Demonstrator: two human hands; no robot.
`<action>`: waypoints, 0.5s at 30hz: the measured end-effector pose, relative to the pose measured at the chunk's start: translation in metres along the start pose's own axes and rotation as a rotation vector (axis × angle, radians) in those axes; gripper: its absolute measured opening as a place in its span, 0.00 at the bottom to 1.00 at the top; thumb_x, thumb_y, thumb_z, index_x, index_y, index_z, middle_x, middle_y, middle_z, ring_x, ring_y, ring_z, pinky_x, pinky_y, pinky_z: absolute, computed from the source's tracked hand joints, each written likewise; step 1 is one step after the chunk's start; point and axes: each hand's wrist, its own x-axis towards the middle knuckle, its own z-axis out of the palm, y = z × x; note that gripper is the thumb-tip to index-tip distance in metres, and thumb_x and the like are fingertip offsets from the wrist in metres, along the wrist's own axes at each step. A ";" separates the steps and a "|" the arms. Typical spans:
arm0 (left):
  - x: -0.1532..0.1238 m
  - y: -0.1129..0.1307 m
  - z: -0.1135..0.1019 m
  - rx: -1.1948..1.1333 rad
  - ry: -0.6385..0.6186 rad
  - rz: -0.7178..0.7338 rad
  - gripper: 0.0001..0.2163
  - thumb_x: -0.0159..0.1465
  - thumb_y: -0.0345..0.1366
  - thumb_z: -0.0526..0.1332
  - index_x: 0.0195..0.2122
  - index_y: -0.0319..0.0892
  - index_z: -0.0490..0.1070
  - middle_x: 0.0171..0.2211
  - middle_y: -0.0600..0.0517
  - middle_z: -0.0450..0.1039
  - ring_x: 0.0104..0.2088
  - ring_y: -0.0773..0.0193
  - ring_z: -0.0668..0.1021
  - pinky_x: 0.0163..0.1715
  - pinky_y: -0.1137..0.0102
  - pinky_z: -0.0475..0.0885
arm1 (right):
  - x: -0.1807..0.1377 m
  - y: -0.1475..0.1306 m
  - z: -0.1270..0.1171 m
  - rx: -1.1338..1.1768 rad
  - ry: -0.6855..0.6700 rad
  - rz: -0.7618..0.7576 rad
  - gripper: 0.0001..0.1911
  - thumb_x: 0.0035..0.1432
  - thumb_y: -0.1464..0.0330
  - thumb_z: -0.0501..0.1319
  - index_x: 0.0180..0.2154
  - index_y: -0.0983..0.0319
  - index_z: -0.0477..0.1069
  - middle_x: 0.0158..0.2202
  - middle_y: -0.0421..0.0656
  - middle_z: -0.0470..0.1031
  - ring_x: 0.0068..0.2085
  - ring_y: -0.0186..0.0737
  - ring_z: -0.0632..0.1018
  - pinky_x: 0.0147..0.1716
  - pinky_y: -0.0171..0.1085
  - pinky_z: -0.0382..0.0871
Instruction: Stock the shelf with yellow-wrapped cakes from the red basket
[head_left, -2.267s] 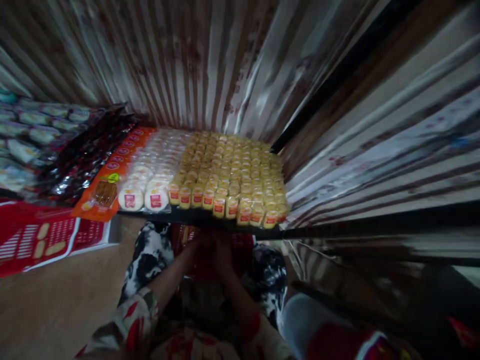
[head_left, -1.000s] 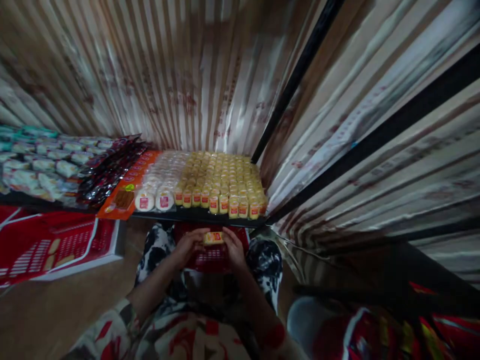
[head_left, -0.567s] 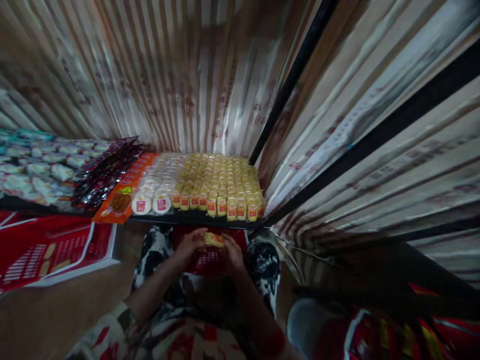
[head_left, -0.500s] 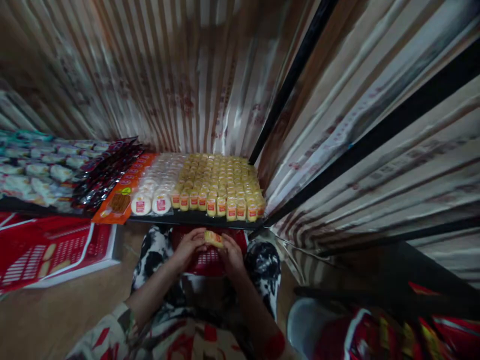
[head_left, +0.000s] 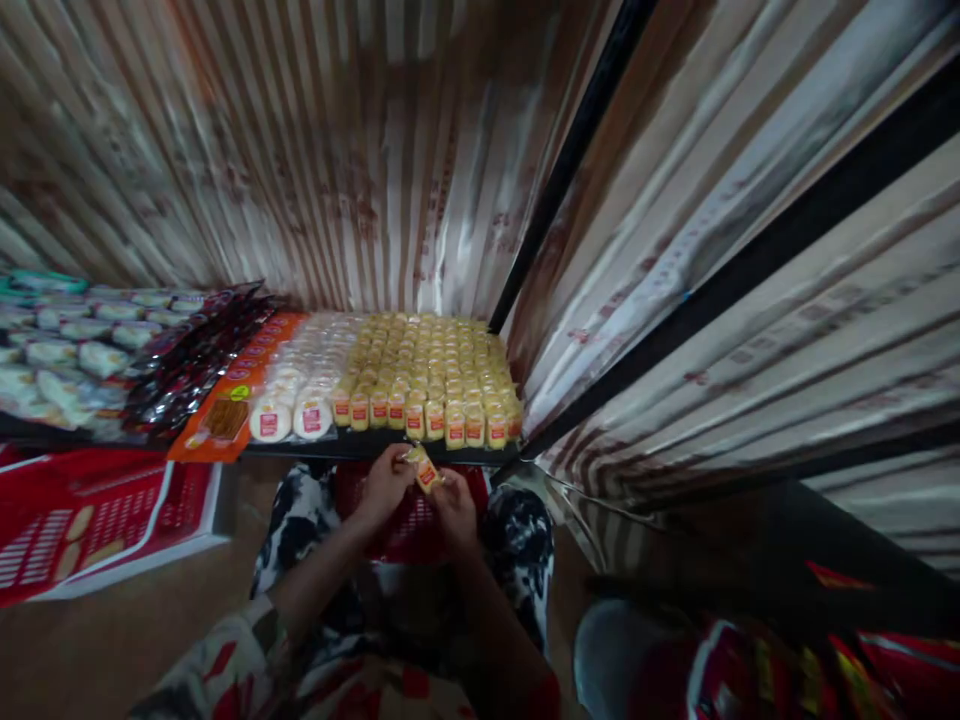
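Note:
Between my two hands is a small yellow snack packet (head_left: 427,474) with a red label, tilted so that its label faces up. My left hand (head_left: 388,482) pinches its upper left end, and my right hand (head_left: 455,503) grips its lower right end. Below them a red perforated basket (head_left: 409,535) sits between my knees. Just beyond my hands, rows of matching yellow packets (head_left: 435,375) stand on a black shelf (head_left: 367,441). Left of those are round white packaged snacks (head_left: 312,415).
Further left on the shelf lie an orange pack (head_left: 225,415), dark shiny packets (head_left: 184,365) and white-wrapped packets (head_left: 105,355). A red printed box (head_left: 112,510) is on the floor at left. Black bars (head_left: 577,150) and striped curtains (head_left: 360,150) enclose the shelf. Red packages (head_left: 750,665) lie at lower right.
The yellow packet has turned from nearly level to a steeper slant, its label showing more fully. Both hands still hold it. The view has shifted slightly.

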 end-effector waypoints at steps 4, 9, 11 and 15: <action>0.011 0.021 0.004 0.133 0.037 0.157 0.12 0.51 0.25 0.61 0.38 0.41 0.70 0.27 0.55 0.71 0.29 0.66 0.73 0.35 0.73 0.67 | 0.009 -0.023 -0.005 -0.328 0.059 -0.251 0.18 0.54 0.64 0.54 0.46 0.62 0.69 0.43 0.49 0.72 0.39 0.40 0.75 0.40 0.39 0.71; 0.023 0.037 0.017 0.246 0.041 0.241 0.13 0.52 0.25 0.61 0.39 0.43 0.71 0.33 0.52 0.72 0.35 0.61 0.73 0.43 0.69 0.65 | 0.025 -0.041 -0.004 -0.482 0.030 -0.435 0.18 0.57 0.68 0.50 0.46 0.62 0.71 0.44 0.49 0.71 0.42 0.40 0.74 0.44 0.40 0.69; 0.027 0.037 0.023 0.264 0.032 0.255 0.13 0.52 0.25 0.60 0.39 0.43 0.71 0.35 0.51 0.72 0.38 0.60 0.72 0.47 0.68 0.63 | 0.030 -0.040 -0.004 -0.489 0.036 -0.437 0.18 0.57 0.68 0.50 0.46 0.61 0.71 0.44 0.49 0.71 0.41 0.40 0.74 0.43 0.39 0.70; 0.032 0.033 0.031 0.332 0.027 0.315 0.13 0.54 0.25 0.58 0.40 0.43 0.70 0.38 0.50 0.70 0.43 0.58 0.71 0.51 0.66 0.61 | 0.039 -0.033 -0.005 -0.499 0.028 -0.438 0.18 0.57 0.69 0.50 0.47 0.61 0.70 0.45 0.49 0.70 0.43 0.41 0.73 0.44 0.40 0.69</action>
